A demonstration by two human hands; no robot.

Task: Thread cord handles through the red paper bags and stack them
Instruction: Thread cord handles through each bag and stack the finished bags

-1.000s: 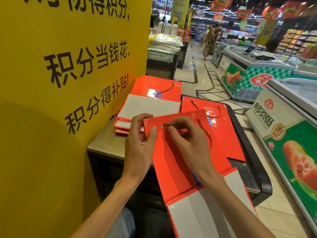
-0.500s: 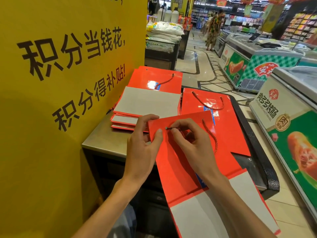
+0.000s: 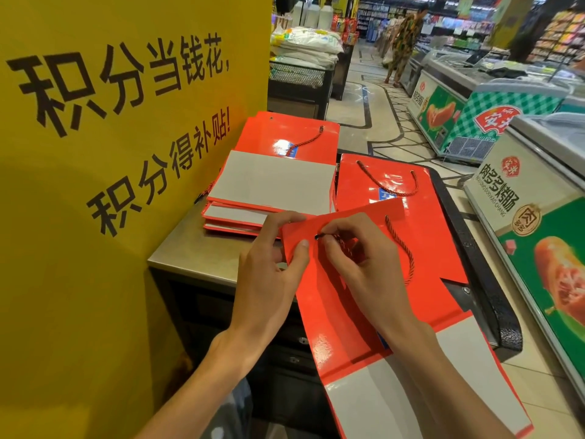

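A person stands at a steel surface point(image 3: 196, 248) beside a tall yellow sign point(image 3: 95, 185) printed with black characters. Their left hand point(image 3: 269, 280) pinches the top left corner of a flat red paper bag point(image 3: 332, 312), thumb on the front and fingers curled behind the edge. The bag is held tilted above the near edge of the surface, its grey base panel hanging toward the floor. Their right hand point(image 3: 357, 264) lies on the front of the bag, fingertips pinching the end of a red cord point(image 3: 403, 248) right at the small hole near the bag's top left corner — the rest of the cord loops round from a hole nearer the top right corner.

Behind the hands, a finished bag point(image 3: 386, 191) with its cord handle in place lies flat on the surface. To its left sits a pile of bags point(image 3: 272, 182), close against the sign. Chest freezers point(image 3: 474, 115) line the aisle on the right, and a shopper point(image 3: 403, 36) stands farther down.
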